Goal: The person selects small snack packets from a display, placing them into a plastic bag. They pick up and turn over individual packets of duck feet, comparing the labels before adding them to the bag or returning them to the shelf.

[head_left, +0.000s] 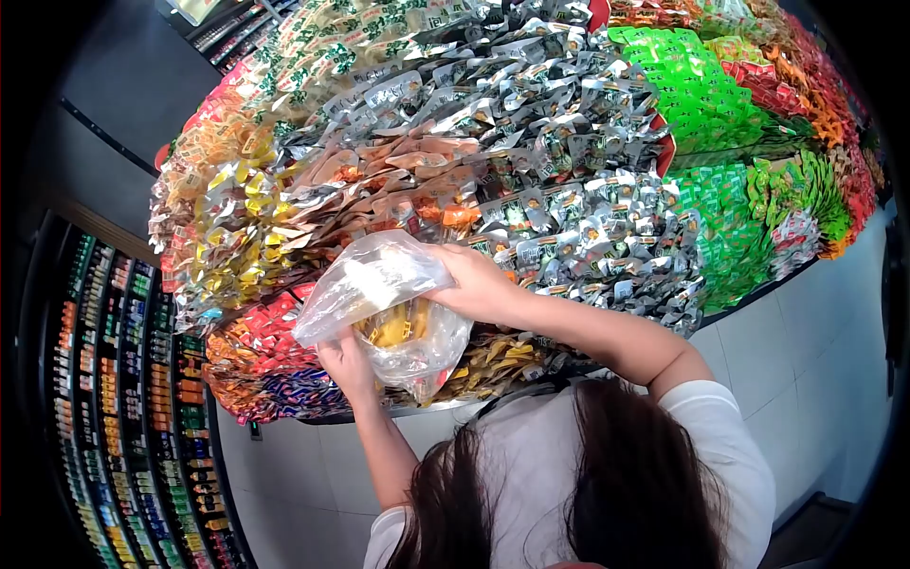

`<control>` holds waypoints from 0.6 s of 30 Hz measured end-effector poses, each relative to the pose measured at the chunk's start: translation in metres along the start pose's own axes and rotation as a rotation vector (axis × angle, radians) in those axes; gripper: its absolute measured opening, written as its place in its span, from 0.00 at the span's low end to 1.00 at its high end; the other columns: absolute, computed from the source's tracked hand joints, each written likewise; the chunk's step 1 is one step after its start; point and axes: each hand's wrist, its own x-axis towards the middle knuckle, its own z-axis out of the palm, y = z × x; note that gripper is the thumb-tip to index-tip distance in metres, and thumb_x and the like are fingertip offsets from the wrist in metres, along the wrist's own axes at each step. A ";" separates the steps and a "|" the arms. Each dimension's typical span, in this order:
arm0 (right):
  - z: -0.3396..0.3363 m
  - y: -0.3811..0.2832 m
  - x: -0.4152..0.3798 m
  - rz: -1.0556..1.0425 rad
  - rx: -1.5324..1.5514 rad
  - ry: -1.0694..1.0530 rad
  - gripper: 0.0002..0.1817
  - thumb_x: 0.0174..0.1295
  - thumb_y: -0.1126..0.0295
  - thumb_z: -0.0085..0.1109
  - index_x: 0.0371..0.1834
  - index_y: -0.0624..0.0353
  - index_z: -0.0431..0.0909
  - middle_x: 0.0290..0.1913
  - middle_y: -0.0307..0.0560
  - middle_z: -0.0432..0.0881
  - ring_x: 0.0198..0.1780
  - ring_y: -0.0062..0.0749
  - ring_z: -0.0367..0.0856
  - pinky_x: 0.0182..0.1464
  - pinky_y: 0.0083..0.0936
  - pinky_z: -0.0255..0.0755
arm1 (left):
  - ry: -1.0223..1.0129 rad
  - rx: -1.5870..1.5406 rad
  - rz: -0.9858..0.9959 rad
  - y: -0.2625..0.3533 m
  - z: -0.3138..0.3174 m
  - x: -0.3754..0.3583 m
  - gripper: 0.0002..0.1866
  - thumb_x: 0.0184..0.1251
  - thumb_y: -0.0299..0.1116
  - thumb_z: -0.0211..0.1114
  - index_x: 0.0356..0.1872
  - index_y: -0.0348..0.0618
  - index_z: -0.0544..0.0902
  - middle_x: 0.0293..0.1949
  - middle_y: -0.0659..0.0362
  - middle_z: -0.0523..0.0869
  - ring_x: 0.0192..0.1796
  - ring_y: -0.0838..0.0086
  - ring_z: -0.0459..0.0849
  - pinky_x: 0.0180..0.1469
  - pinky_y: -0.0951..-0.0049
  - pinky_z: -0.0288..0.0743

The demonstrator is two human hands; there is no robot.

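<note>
The scene is lit brightly and evenly from above, and almost no hard shadows are cast. Sharp glare is thrown back from the silver packets (pixel 569 123), and soft white highlights are seen on the clear bag (pixel 379 284). Strong fisheye distortion is shown: straight lines are bent, and the corners are cut off by a black vignette. The shelves (pixel 123 408) at the lower left are left dim and slightly smeared. The centre is rendered sharply, while the hair (pixel 607 484) at the bottom edge is softened by nearness.

head view, downward, close over snack display (pixel 569 142)
</note>
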 end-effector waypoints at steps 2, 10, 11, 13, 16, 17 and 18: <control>-0.018 -0.009 -0.008 -0.062 -0.044 0.044 0.29 0.48 0.62 0.61 0.56 0.60 0.69 0.39 0.55 0.76 0.43 0.49 0.75 0.47 0.38 0.68 | 0.046 -0.086 0.004 0.009 0.010 -0.004 0.14 0.66 0.28 0.53 0.49 0.31 0.73 0.48 0.54 0.78 0.49 0.73 0.75 0.53 0.74 0.66; -0.137 -0.038 -0.035 -0.031 -0.309 0.212 0.29 0.48 0.64 0.63 0.56 0.57 0.70 0.49 0.54 0.78 0.49 0.44 0.78 0.51 0.31 0.70 | -0.212 -0.399 0.019 0.065 0.104 -0.006 0.14 0.64 0.29 0.56 0.47 0.31 0.75 0.44 0.55 0.80 0.46 0.72 0.77 0.50 0.73 0.68; -0.146 -0.028 -0.039 -0.002 -0.299 0.234 0.29 0.48 0.63 0.63 0.56 0.57 0.70 0.48 0.54 0.78 0.48 0.43 0.79 0.50 0.30 0.71 | -0.304 -0.378 0.050 0.060 0.116 -0.003 0.15 0.64 0.31 0.57 0.47 0.30 0.75 0.44 0.53 0.80 0.46 0.70 0.77 0.51 0.71 0.68; -0.157 -0.012 -0.043 0.053 -0.303 0.241 0.29 0.49 0.62 0.63 0.57 0.56 0.70 0.47 0.54 0.79 0.47 0.41 0.80 0.49 0.29 0.71 | -0.561 -0.079 -0.060 0.054 0.129 0.004 0.18 0.64 0.36 0.56 0.45 0.28 0.75 0.48 0.48 0.78 0.50 0.64 0.75 0.54 0.67 0.65; -0.166 0.008 -0.047 0.378 -0.284 0.068 0.34 0.49 0.59 0.65 0.61 0.57 0.66 0.51 0.56 0.77 0.51 0.43 0.77 0.51 0.31 0.69 | -0.470 0.202 0.207 0.043 0.136 0.004 0.18 0.61 0.38 0.56 0.42 0.29 0.77 0.49 0.42 0.74 0.54 0.55 0.70 0.58 0.63 0.59; -0.167 0.009 -0.048 0.373 -0.284 0.076 0.34 0.49 0.59 0.65 0.61 0.57 0.66 0.51 0.56 0.77 0.51 0.43 0.77 0.51 0.31 0.69 | -0.355 0.340 0.355 0.050 0.133 0.006 0.18 0.59 0.37 0.58 0.42 0.30 0.78 0.48 0.41 0.73 0.54 0.53 0.68 0.59 0.63 0.57; -0.167 0.006 -0.050 0.214 -0.418 0.176 0.38 0.47 0.59 0.66 0.63 0.57 0.63 0.55 0.57 0.73 0.54 0.44 0.74 0.54 0.32 0.67 | -0.285 0.434 0.507 0.067 0.126 0.009 0.16 0.53 0.31 0.59 0.41 0.31 0.78 0.42 0.44 0.75 0.45 0.54 0.74 0.51 0.66 0.66</control>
